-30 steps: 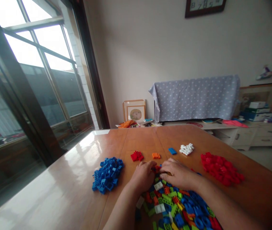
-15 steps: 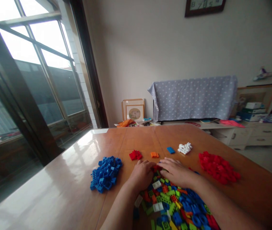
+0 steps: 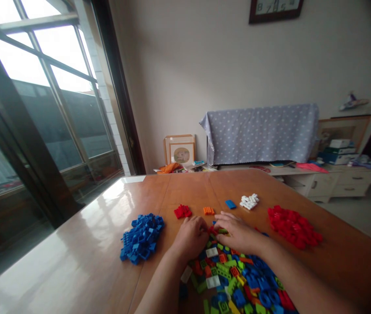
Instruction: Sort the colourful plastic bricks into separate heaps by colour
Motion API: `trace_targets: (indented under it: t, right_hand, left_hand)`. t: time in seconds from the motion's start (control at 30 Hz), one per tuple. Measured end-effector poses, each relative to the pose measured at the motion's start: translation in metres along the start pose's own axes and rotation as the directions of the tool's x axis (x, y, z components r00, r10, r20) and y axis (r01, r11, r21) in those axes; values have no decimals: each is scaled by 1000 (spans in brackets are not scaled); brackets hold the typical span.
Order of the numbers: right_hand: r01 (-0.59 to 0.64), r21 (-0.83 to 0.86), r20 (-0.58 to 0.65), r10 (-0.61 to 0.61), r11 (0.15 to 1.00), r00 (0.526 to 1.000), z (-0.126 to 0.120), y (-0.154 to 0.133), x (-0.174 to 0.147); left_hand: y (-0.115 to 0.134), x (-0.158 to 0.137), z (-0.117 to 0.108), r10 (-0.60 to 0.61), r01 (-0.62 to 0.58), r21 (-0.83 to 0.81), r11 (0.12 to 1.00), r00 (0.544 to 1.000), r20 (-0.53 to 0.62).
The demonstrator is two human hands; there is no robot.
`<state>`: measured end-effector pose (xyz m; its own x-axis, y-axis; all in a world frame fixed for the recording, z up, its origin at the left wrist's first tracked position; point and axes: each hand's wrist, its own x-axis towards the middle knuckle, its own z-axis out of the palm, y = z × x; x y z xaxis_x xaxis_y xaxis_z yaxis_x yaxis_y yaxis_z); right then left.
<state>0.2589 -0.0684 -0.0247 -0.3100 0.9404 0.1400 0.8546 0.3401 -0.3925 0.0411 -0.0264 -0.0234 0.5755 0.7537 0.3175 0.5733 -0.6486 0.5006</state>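
Observation:
A mixed pile of toy building bricks point(image 3: 224, 270), in green, blue, red, orange, yellow and white, lies between my forearms. At its far edge my left hand point(image 3: 193, 233) has its fingers curled inward; what they hold, if anything, is hidden. Just to the right, my right hand point(image 3: 236, 229) reaches over the pile with fingers and thumb apart, and a few red and green bricks show beneath them. Beyond the hands sit a small group of red bricks point(image 3: 182, 211), an orange brick point(image 3: 209, 211), a flat blue brick point(image 3: 230, 204) and a cluster of white bricks point(image 3: 249, 201).
A heap of blue bricks point(image 3: 142, 237) stands left of my left arm, and a heap of red bricks point(image 3: 293, 226) right of my right hand. All rest on a glossy wooden table point(image 3: 90, 261). Behind it is a low white cabinet point(image 3: 322, 185) with a cloth-covered object point(image 3: 260, 135).
My left fingers have curled in more. My right fingers have lifted and spread slightly, uncovering a green brick below. The whole view has shifted a little.

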Motion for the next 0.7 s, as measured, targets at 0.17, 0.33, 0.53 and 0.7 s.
trace_targets:
  t: [0.17, 0.33, 0.53, 0.7]
  right_hand:
    - [7, 8, 36, -7, 1000, 999, 2, 1, 1]
    - [46, 42, 13, -47, 998, 999, 4, 3, 3]
    - [63, 61, -72, -59, 996, 996, 7, 4, 4]
    - [124, 85, -167, -109, 989, 980, 2, -4, 5]
  left_hand:
    - [-3, 0, 2, -12, 11, 23, 1000, 1000, 16]
    - [-1, 0, 2, 1, -2, 17, 1000, 1000, 8]
    - [-1, 0, 3, 28, -28, 17, 999, 1000, 9]
    - [2, 0, 1, 52, -52, -10, 999, 998, -32]
